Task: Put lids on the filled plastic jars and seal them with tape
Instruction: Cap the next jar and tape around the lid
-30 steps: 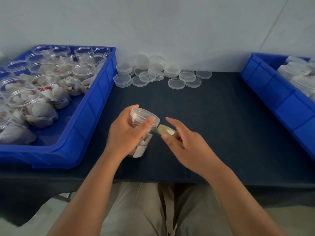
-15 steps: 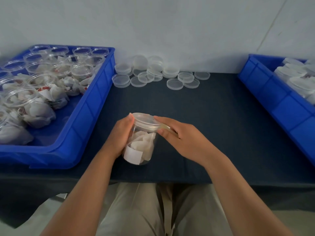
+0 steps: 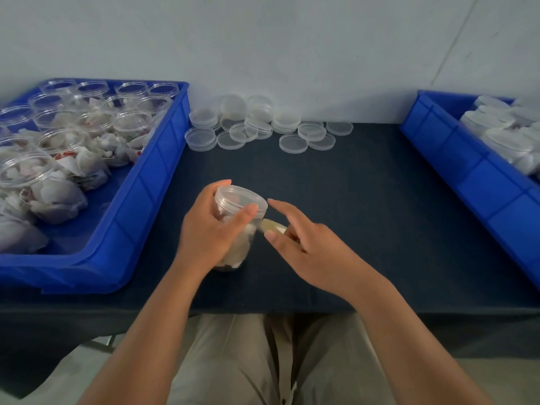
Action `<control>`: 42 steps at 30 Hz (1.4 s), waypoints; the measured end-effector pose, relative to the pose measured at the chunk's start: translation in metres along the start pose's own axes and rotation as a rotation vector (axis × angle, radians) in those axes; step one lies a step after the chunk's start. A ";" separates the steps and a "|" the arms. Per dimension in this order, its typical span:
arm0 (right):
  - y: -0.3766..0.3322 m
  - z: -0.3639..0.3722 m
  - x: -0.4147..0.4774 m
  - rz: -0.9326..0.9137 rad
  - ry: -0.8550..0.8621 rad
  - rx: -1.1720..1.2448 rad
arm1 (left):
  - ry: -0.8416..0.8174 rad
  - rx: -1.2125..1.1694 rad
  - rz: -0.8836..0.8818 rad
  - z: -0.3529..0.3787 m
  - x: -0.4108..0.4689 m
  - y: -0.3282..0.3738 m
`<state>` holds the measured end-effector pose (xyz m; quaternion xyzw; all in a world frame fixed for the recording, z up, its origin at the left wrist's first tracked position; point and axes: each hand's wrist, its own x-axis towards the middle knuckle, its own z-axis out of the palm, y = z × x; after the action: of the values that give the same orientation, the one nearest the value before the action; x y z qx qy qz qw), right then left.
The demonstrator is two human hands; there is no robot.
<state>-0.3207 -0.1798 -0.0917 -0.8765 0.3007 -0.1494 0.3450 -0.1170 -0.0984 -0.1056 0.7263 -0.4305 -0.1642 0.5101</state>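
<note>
**Bench inventory, counted by kind**

- **Bins:** two blue plastic bins, a left bin (image 3: 152,182) and a right bin (image 3: 467,171), on one dark table (image 3: 365,214).
- **Open filled jars** (image 3: 133,124) in the left bin: about fifteen rims can be counted, with more cut off by the frame edge.
- **Paper packets** (image 3: 55,197) lying loose in that bin: too heaped to count.
- **Loose clear lids** (image 3: 293,143) at the table's rear: at least thirteen. Several are stacked, so the exact number cannot be told.
- **Lidded jars** (image 3: 508,141) in the right bin: at least five, partly out of frame.
- **In the hands:** one capped jar (image 3: 239,200) in the left hand (image 3: 204,238), and one tape roll (image 3: 274,226) in the right hand (image 3: 309,252).
</note>
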 end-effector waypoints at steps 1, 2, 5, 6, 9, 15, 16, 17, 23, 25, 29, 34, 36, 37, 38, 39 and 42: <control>-0.001 -0.002 0.001 -0.001 -0.012 -0.005 | -0.023 -0.009 0.004 -0.004 0.004 -0.002; -0.002 -0.003 0.003 0.001 -0.015 -0.006 | -0.049 -0.026 0.012 -0.008 0.007 -0.005; -0.001 -0.009 0.012 0.022 -0.011 -0.015 | -0.129 -0.145 -0.013 -0.016 0.014 -0.017; 0.001 -0.012 0.015 0.018 -0.021 -0.032 | -0.150 -0.169 -0.017 -0.017 0.015 -0.020; 0.004 -0.022 0.016 -0.014 -0.126 -0.045 | -0.172 -0.178 0.002 -0.017 0.014 -0.021; 0.003 -0.022 0.015 0.033 -0.085 -0.097 | -0.176 -0.179 0.073 -0.015 0.012 -0.016; 0.003 -0.021 0.015 0.049 -0.075 -0.102 | -0.194 -0.187 0.082 -0.014 0.011 -0.016; 0.003 -0.021 0.014 0.064 -0.072 -0.102 | -0.202 -0.201 0.076 -0.013 0.011 -0.015; -0.007 -0.009 0.013 0.098 0.070 -0.309 | -0.180 -0.158 0.086 -0.008 0.005 -0.009; -0.014 -0.003 0.019 0.148 0.104 -0.397 | -0.195 -0.099 0.144 -0.004 0.003 -0.006; -0.018 0.006 0.031 0.209 0.087 -0.491 | -0.188 -0.052 0.132 -0.004 0.002 -0.003; 0.003 0.008 0.052 0.358 0.077 -0.604 | -0.367 -0.227 0.126 -0.006 -0.013 0.017; 0.023 -0.002 0.054 0.432 0.073 -0.606 | -0.467 -0.291 0.134 0.007 -0.034 0.018; 0.034 -0.006 0.053 0.428 0.075 -0.616 | -0.446 -0.309 0.143 0.011 -0.041 0.018; 0.043 -0.007 0.048 0.401 0.082 -0.631 | -0.394 -0.337 0.135 0.013 -0.042 0.017; 0.051 -0.005 0.042 0.355 0.089 -0.649 | -0.338 -0.368 0.101 0.013 -0.039 0.013; 0.062 0.008 0.023 0.180 0.109 -0.719 | -0.253 -0.393 -0.004 0.008 -0.023 0.004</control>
<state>-0.3260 -0.2263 -0.1393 -0.9025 0.4276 -0.0500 0.0104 -0.1379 -0.0851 -0.1100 0.5874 -0.4496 -0.3356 0.5833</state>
